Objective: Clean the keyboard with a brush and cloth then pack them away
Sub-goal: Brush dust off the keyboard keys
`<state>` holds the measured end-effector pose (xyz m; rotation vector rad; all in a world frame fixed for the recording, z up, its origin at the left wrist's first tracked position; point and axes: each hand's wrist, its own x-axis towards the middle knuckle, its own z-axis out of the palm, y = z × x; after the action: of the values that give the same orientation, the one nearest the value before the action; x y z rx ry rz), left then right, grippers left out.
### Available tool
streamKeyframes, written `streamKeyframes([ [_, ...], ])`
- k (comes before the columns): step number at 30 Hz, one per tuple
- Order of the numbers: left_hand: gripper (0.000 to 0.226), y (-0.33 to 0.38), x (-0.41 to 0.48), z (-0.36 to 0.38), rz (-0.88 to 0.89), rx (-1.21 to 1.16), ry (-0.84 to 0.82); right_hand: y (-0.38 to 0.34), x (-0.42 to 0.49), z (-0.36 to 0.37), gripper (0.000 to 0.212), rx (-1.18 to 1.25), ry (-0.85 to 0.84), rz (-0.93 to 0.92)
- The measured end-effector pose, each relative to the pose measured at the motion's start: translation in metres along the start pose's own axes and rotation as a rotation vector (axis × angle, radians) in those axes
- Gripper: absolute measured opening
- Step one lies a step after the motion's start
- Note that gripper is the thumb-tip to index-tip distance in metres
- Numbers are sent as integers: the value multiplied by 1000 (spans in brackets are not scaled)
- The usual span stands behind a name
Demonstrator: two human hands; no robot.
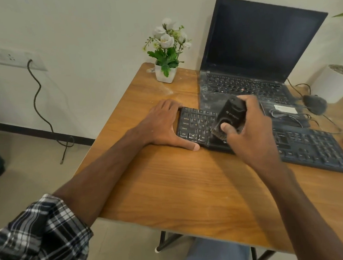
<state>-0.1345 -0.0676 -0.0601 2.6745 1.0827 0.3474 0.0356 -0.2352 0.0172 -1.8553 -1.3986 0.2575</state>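
Nearest me, the person's checked sleeve (36, 235) sits rolled above the elbow, and both forearms reach out over the tabletop (182, 191). The left hand (164, 126) lies flat at the left end of the keyboard (313, 148). Its fingers (167, 107) are spread round the far corner and the thumb is laid along the near edge. I take that as a brace, so the board does not slide under the strokes.

The right hand (252, 137) grips the brush (230, 112), with the thumb pressed on its near face and the other fingers curled over the far side. The body is tilted so the bristles meet the keys just right of the left hand, and the bristle end pokes out below the thumb. Brushing looks under way; I see no cloth I can be sure of.

Behind stand an open, dusty laptop (263, 49) and a flower pot (166, 72) at the far corner.
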Motion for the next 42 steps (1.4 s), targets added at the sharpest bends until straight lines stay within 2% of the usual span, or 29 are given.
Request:
streamKeyframes([
  [3,143,-1,1,1,7,7,4,0,-9,13,59,-10,-92,-75],
  [5,144,-1,1,1,-1,8,-13,0,-3,6,54,69,-111,-52],
  [10,142,-3,1,-6,3,-27,-106,5,8,-8,55,28,-25,-20],
  [15,147,-14,-2,-15,4,-205,-231,1,-5,10,54,64,-111,-113],
  [18,143,-15,-5,-18,-11,-304,-265,-1,0,11,52,87,-82,-145],
  [20,139,-16,-5,-18,-10,-334,-268,0,6,11,53,88,-68,-151],
  [27,134,-16,-4,-17,11,-344,-230,8,5,16,53,51,-182,-233],
  [42,134,-16,-3,-13,22,-291,-179,19,-2,9,50,176,-190,-209],
])
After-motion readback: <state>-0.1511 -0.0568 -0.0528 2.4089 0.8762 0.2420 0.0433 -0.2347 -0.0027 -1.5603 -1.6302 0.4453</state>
